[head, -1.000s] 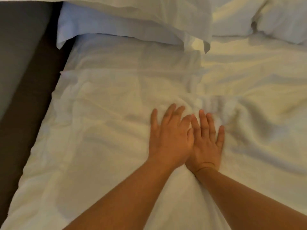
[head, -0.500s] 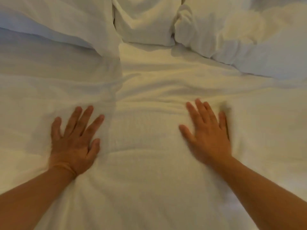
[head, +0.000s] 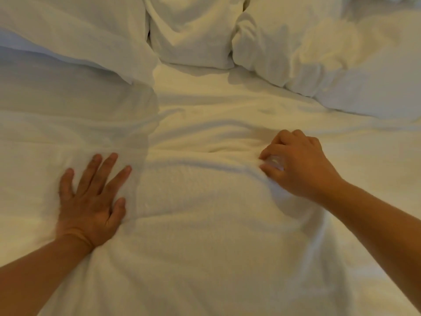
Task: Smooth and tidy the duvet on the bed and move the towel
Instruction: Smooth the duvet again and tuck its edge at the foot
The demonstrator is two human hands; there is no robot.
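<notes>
A white terry towel [head: 205,201] lies spread over the middle of the bed, on top of the white duvet [head: 57,133]. My left hand [head: 91,201] lies flat with fingers spread, pressing down at the towel's left edge where it meets the duvet. My right hand [head: 298,163] is at the towel's upper right part. Its fingers and thumb are curled and pinch a fold of the towel, which bunches into a ridge beside them.
Several white pillows stand along the head of the bed: one at the left [head: 79,35], one in the middle [head: 189,35], one right of it [head: 268,42] and another at the far right [head: 376,87]. Wrinkled sheet [head: 227,99] shows below them.
A second ago both hands lay together; they then slid apart sideways over the cloth. Since half a second ago my right hand's flat fingers have curled and gathered the towel. My left hand stays flat.
</notes>
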